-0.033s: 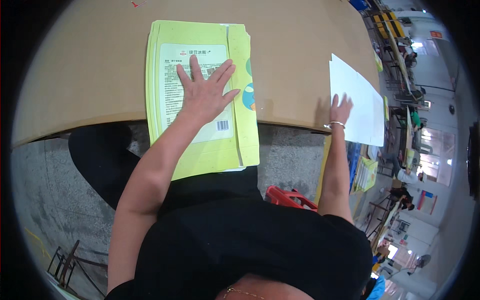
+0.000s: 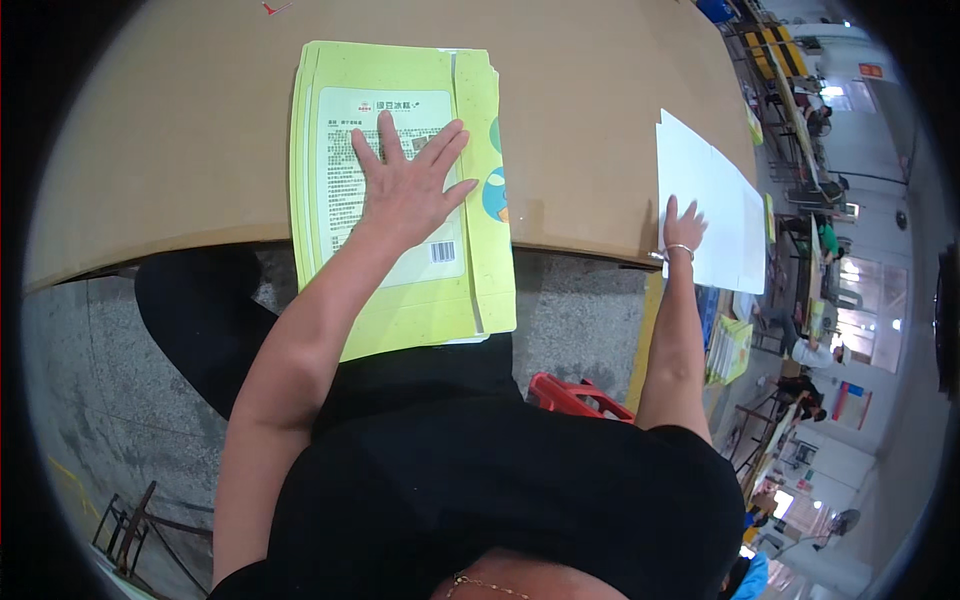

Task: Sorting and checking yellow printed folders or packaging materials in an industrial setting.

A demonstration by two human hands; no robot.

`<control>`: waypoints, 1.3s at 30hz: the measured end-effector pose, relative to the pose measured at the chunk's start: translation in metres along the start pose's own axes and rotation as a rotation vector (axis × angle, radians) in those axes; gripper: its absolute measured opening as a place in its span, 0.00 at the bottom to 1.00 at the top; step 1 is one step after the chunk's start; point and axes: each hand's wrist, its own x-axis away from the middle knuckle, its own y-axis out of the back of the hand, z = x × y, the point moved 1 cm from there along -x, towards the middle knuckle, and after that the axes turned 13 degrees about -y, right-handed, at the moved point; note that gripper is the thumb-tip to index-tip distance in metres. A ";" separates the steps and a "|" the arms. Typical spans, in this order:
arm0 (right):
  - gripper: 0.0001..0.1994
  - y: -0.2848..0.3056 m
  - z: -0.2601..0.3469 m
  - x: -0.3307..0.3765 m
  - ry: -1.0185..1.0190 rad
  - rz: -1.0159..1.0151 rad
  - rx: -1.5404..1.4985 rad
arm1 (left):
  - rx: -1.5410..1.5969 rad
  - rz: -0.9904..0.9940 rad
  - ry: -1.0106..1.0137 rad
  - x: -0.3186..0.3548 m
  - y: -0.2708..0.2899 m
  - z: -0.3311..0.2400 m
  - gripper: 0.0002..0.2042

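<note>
My left hand (image 2: 405, 190) lies flat with fingers spread on a stack of yellow-green flattened cartons (image 2: 340, 300). The stack hangs over the near edge of the brown table (image 2: 170, 150). The top carton has a pale printed panel and a barcode. My right hand (image 2: 685, 225), with a bracelet at the wrist, rests fingers apart on the near end of a pile of white sheets (image 2: 705, 170) at the table's right edge. Neither hand grips anything.
A red stool (image 2: 575, 395) stands below the table next to my body. More yellow-green cartons (image 2: 735, 345) are stacked low on the right. Other people sit at benches far right. Grey concrete floor shows at the left.
</note>
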 end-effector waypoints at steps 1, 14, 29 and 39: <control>0.39 -0.008 -0.008 -0.008 0.136 0.244 0.122 | 0.020 -0.001 0.004 0.001 0.000 -0.001 0.32; 0.48 0.124 0.093 0.174 0.697 0.475 -0.163 | 0.032 -0.039 0.032 -0.003 -0.003 0.005 0.31; 0.40 0.130 0.115 0.249 0.008 1.158 -1.532 | 0.024 0.066 -0.002 0.005 0.004 0.013 0.32; 0.36 0.151 0.127 0.276 0.379 0.862 -1.205 | 0.391 -0.689 0.466 0.024 0.035 0.048 0.23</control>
